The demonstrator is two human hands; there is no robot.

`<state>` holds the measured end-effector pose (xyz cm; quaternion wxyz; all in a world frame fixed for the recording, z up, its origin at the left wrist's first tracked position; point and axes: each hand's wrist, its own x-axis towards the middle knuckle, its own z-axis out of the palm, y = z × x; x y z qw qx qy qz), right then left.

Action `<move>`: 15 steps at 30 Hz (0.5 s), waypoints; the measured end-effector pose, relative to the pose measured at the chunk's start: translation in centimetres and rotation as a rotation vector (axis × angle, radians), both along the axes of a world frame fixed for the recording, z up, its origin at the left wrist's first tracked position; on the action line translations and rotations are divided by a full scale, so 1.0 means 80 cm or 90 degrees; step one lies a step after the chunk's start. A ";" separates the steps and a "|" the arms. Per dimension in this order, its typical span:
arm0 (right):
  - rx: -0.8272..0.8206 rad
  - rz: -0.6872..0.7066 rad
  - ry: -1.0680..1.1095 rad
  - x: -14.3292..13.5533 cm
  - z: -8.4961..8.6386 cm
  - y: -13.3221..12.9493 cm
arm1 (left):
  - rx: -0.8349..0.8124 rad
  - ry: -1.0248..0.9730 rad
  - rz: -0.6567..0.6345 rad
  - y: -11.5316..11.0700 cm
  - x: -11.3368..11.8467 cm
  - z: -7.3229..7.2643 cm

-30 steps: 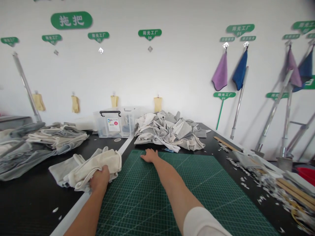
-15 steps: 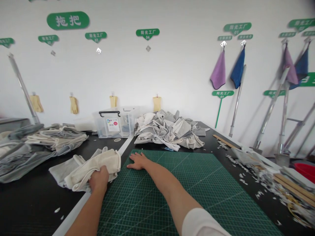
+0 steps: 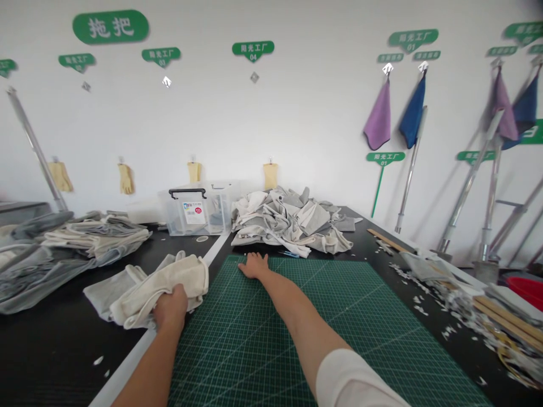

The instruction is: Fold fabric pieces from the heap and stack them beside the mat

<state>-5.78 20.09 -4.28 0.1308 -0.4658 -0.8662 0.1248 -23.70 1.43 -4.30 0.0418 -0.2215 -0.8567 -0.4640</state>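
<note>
My left hand [image 3: 172, 305] is closed on a folded cream and grey cloth [image 3: 167, 280], gripping its near right side; part of the fingers is hidden under the fabric. Grey pieces of the bundle stick out to the left over the black table. My right hand [image 3: 255, 265] reaches to the far edge of the green cutting mat [image 3: 322, 322], fingers spread and palm down, with nothing visible in it. Just beyond it lies a heap of grey and off-white cloth pieces [image 3: 292, 220]. A small blue tool [image 3: 289, 254] rests at the heap's front edge.
A clear plastic box [image 3: 195, 212] with black handles stands beside the heap. Stacked cloths [image 3: 97, 234] lie at the left. White scraps [image 3: 456, 305] and wooden strips [image 3: 509, 319] line the right side. A red basin [image 3: 526, 289] sits at far right.
My right hand has slid right and slightly farther away along the mat's far edge. My left hand stays on the folded cloth. The view has shifted slightly.
</note>
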 end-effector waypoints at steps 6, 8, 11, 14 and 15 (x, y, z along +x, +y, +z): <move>-0.005 -0.002 0.023 -0.005 0.002 0.011 | -0.050 -0.060 0.020 0.003 -0.002 0.000; -0.013 0.002 0.024 -0.007 0.003 0.012 | -0.060 -0.064 0.019 0.003 -0.002 0.000; -0.024 0.013 0.026 -0.009 0.007 0.013 | -0.067 -0.066 0.013 0.005 -0.002 -0.001; -0.032 0.023 0.030 -0.012 0.010 0.014 | -0.053 -0.058 0.007 0.006 -0.001 -0.002; -0.035 0.027 0.031 -0.013 0.011 0.015 | -0.050 -0.054 0.005 0.007 -0.001 -0.002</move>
